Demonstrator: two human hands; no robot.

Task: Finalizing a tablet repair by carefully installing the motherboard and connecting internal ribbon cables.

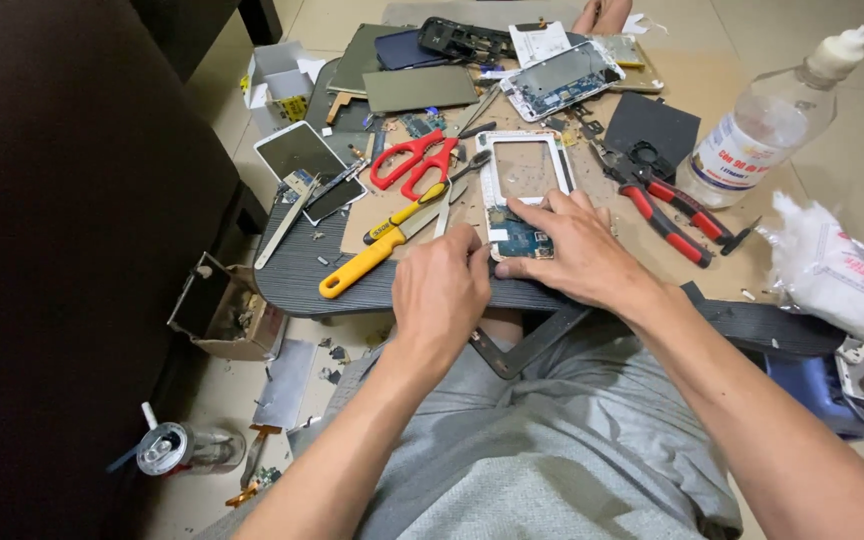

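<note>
Head view, work piece: a white phone frame [523,190] lies flat on the bench [302,275], near its front edge and directly ahead of the person. Its upper part is an empty rectangular opening; a blue circuit board shows at its lower end.
Head view, right hand: the right hand [577,250] lies palm down over the lower right of the frame, fingers [537,213] spread and flat on the board area. Judged to be pinning the piece so it cannot slide. Nothing is enclosed in the hand.
Head view, left hand: the left hand [440,292] sits at the frame's lower left corner, fingers curled, tips against the frame edge. Whether a small tool or part is pinched there cannot be told.
Head view, tools left of frame: a yellow-handled screwdriver [364,262] and red-handled scissors [414,160] lie just beside the frame, within the left hand's reach.
Head view, tools right of frame: red-and-black pliers [674,212] lie near the right hand, apart from the frame.
Head view, liquids: a clear plastic bottle with a white nozzle [767,120] stands at the far right, well apart from the work.
Head view, spare parts: another opened phone body [563,80] and dark flat panels [420,88] lie at the far side of the bench.
Head view, floor: a drink can [174,447] stands on the floor at lower left.
</note>
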